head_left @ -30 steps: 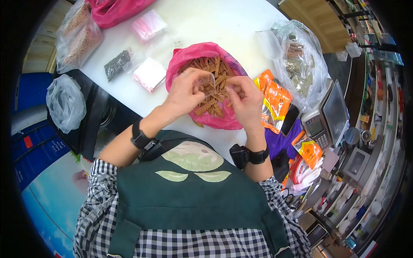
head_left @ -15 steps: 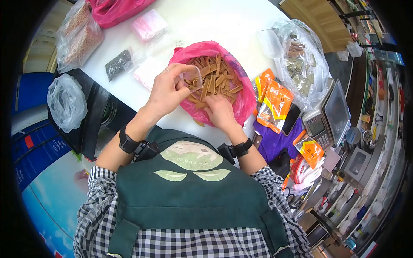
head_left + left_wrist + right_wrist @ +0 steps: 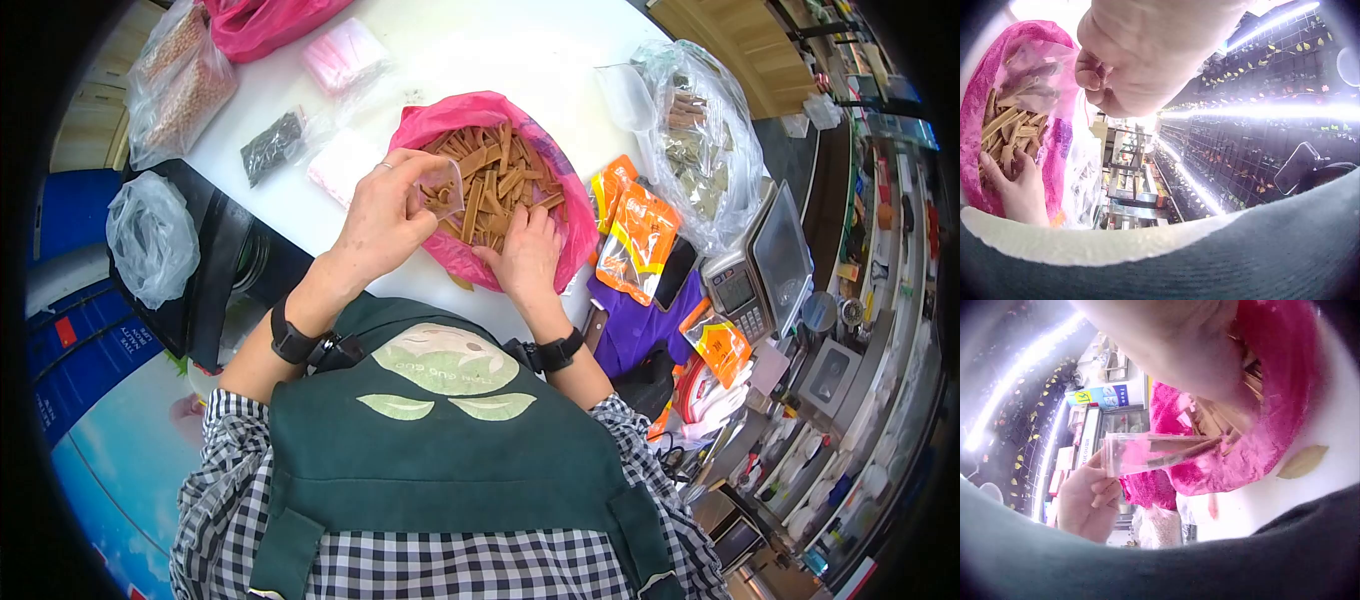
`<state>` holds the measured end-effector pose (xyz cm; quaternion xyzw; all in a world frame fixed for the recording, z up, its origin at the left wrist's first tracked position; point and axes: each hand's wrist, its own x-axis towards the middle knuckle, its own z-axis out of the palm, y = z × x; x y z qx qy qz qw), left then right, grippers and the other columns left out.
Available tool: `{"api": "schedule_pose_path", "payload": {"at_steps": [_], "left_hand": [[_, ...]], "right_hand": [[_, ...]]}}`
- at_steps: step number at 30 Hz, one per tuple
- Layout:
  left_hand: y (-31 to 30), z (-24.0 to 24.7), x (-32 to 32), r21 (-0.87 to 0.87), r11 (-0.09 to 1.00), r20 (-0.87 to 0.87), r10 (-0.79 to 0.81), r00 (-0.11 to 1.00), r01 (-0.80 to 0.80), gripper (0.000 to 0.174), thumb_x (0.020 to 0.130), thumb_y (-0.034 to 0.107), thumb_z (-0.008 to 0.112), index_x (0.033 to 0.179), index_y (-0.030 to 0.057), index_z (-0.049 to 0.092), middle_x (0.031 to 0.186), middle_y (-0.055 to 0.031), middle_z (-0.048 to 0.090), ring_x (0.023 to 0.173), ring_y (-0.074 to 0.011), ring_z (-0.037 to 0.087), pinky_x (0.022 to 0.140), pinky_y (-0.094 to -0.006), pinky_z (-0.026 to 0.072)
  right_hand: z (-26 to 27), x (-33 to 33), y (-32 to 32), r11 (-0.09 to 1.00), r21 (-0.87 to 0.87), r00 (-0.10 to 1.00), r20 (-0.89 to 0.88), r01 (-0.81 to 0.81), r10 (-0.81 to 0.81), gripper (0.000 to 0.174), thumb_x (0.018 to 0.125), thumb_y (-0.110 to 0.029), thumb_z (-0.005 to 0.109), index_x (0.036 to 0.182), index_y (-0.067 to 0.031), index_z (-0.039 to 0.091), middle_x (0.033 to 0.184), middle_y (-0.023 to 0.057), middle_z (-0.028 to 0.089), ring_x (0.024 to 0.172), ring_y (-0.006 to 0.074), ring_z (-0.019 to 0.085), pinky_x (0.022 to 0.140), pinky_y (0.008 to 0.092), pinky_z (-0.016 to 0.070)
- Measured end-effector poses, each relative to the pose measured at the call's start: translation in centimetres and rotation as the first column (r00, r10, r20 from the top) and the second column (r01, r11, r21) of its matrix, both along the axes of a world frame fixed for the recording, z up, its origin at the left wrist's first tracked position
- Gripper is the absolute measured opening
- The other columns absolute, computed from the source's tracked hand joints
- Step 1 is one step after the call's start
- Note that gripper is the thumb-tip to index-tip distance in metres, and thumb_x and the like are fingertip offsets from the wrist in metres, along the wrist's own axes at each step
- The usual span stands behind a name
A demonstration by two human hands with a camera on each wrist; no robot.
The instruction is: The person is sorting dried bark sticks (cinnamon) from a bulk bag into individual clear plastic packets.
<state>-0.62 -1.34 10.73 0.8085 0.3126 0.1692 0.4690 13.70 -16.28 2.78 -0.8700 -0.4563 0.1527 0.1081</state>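
- Basically, L hand [image 3: 385,215] pinched a clear baggie [image 3: 445,190] by one edge, thumb vs. fingers, up over the L side of the pink bag [image 3: 577,245].
- Baggie tilted out over the bark [image 3: 485,185]; brown strips showed thru its film in R wrist view.
- R hand [image 3: 528,255] was down in the pink bag, fingers spread & resting on the bark, nr the rim closest to the person. Couldn't tell if any strip was gripped under the fingertips.
- Pink bag sat wide open on the desk [image 3: 510,50], bark strips lying loose every which way inside; a dry leaf [image 3: 1302,461] lay just beside it.
- L of pink bag: white pack [image 3: 338,172], partly behind L hand; then a small dark-filled bag [image 3: 272,148], w/ a pinkish pack [image 3: 345,55] farther up.
- Top L: a 2nd pink bag [image 3: 270,25], next to a clear bag of beige bits [image 3: 185,95] (contents too small to ID).
- R of pink bag: orange packs [image 3: 638,240] overlapping, phone [image 3: 677,272] right by them, purple cloth [image 3: 630,325] below.
- Farther R: big clear sack [image 3: 700,150] w/ leaves & some brown sticks, clear scoop [image 3: 627,98] against its L side, scale [image 3: 740,290] below it.
- Person wore a dark green apron [image 3: 430,450], checked sleeves [image 3: 225,440], & a black band on each wrist.
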Motion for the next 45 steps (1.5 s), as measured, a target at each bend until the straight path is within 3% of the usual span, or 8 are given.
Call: {"api": "schedule_pose_path", "payload": {"at_steps": [12, 16, 22, 24, 28, 33, 39, 45], "left_hand": [[-0.7, -1.3, 0.7, 0.043, 0.997, -0.011, -0.058, 0.998, 0.059, 0.050, 0.066, -0.006, 0.055, 0.115, 0.0021, 0.062, 0.110, -0.0116, 0.061, 0.052, -0.0129, 0.051, 0.056, -0.0273, 0.0452], [-0.9, -0.8, 1.4, 0.035, 0.996, -0.062, -0.078, 0.995, 0.081, 0.044, 0.072, -0.003, 0.056, 0.116, 0.0027, 0.060, 0.113, -0.0137, 0.059, 0.080, -0.0271, 0.060, 0.072, -0.0342, 0.0499], [-0.9, -0.8, 1.7, 0.103, 0.990, -0.046, -0.094, 0.995, 0.098, 0.041, 0.075, -0.003, 0.056, 0.115, 0.0030, 0.060, 0.113, -0.0137, 0.058, 0.080, -0.0267, 0.061, 0.073, -0.0350, 0.0507], [-0.8, -0.8, 1.7, 0.065, 0.994, -0.032, -0.082, 0.996, 0.084, 0.041, 0.075, -0.004, 0.056, 0.115, 0.0031, 0.061, 0.112, -0.0136, 0.058, 0.079, -0.0265, 0.061, 0.072, -0.0350, 0.0508], [-0.6, -1.0, 1.7, 0.020, 0.998, 0.001, -0.054, 0.999, 0.054, 0.041, 0.075, -0.006, 0.055, 0.115, 0.0030, 0.061, 0.111, -0.0141, 0.058, 0.077, -0.0251, 0.061, 0.071, -0.0347, 0.0509], [-0.9, -0.4, 1.7, -0.004, 0.997, -0.003, -0.077, 0.997, 0.077, 0.042, 0.075, -0.006, 0.055, 0.116, 0.0012, 0.060, 0.112, -0.0147, 0.057, 0.076, -0.0233, 0.061, 0.069, -0.0337, 0.0510], [-1.3, -0.1, 1.9, -0.057, 0.993, 0.031, -0.104, 0.994, 0.105, 0.044, 0.074, -0.006, 0.055, 0.117, 0.0000, 0.059, 0.112, -0.0150, 0.057, 0.077, -0.0237, 0.062, 0.068, -0.0335, 0.0508], [-1.4, -1.5, 2.0, 0.012, 0.995, 0.094, -0.096, 0.991, 0.095, 0.051, 0.071, -0.009, 0.058, 0.120, 0.0023, 0.059, 0.110, -0.0113, 0.058, 0.067, -0.0159, 0.059, 0.061, -0.0284, 0.0487]], "right_hand": [[-2.6, 0.5, -0.6, 0.998, 0.012, 0.992, 0.113, -0.057, 0.055, 0.056, 0.065, -0.023, 0.084, 0.105, -0.0006, 0.053, 0.106, 0.0192, 0.054, 0.103, 0.0362, 0.053, 0.089, 0.0440, 0.0428], [-3.3, 2.3, 0.1, 0.999, 0.025, 0.996, -0.074, 0.042, -0.040, 0.047, 0.065, -0.015, 0.081, 0.101, 0.0009, 0.055, 0.101, 0.0229, 0.058, 0.095, 0.0403, 0.059, 0.081, 0.0474, 0.0488], [-2.7, 4.9, -0.4, 0.998, 0.021, 0.956, -0.288, 0.055, -0.046, 0.041, 0.066, -0.009, 0.077, 0.102, 0.0039, 0.062, 0.091, 0.0224, 0.067, 0.086, 0.0387, 0.066, 0.076, 0.0445, 0.0522], [-3.5, 5.6, -1.0, 0.938, 0.131, 0.646, -0.754, 0.321, -0.115, 0.041, 0.071, -0.005, 0.075, 0.108, 0.0041, 0.063, 0.083, 0.0144, 0.069, 0.076, 0.0271, 0.067, 0.070, 0.0368, 0.0527], [0.3, 5.2, -1.2, 0.905, 0.049, 0.427, -0.891, 0.423, -0.151, 0.038, 0.076, -0.001, 0.073, 0.112, 0.0024, 0.063, 0.087, 0.0063, 0.068, 0.073, 0.0155, 0.064, 0.067, 0.0292, 0.0514], [2.6, 4.8, -0.9, 0.802, 0.140, 0.134, -0.988, 0.581, 0.076, 0.039, 0.084, 0.002, 0.068, 0.121, -0.0009, 0.056, 0.100, 0.0046, 0.065, 0.081, 0.0125, 0.062, 0.071, 0.0272, 0.0513], [7.5, 2.4, 1.6, 0.593, 0.400, 0.078, -0.867, 0.699, 0.493, 0.032, 0.086, 0.005, 0.066, 0.115, -0.0006, 0.055, 0.103, 0.0061, 0.063, 0.095, 0.0148, 0.061, 0.086, 0.0282, 0.0498], [6.1, -1.3, 4.0, 0.450, 0.515, 0.195, -0.787, 0.729, 0.585, 0.035, 0.086, 0.006, 0.066, 0.118, -0.0016, 0.053, 0.108, 0.0052, 0.060, 0.098, 0.0139, 0.060, 0.087, 0.0286, 0.0504]]}}
